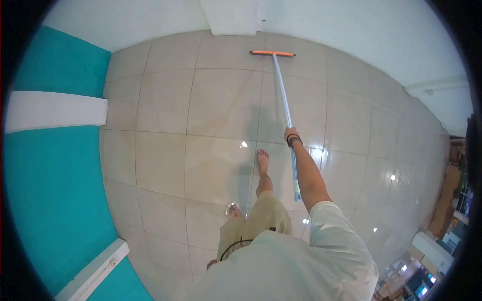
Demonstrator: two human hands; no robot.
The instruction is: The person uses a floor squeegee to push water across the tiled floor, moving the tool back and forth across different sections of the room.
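My right hand [291,133] is wrapped round the pale handle of a floor squeegee [282,90], with a dark band on the wrist. The handle slants away from me, and its lower end passes beside my forearm. At its far end the orange squeegee head rests on the tiled floor [221,100], a short way from the back wall. Only a small bit of my left hand [211,264] shows at my left hip, beside the shorts; its fingers are hidden.
White walls [351,30] bound the floor at the back and right, and a teal wall [55,180] with white ledges stands on the left. My bare foot [262,156] is on the shiny tiles. Shelves and boxes [442,200] stand at the far right.
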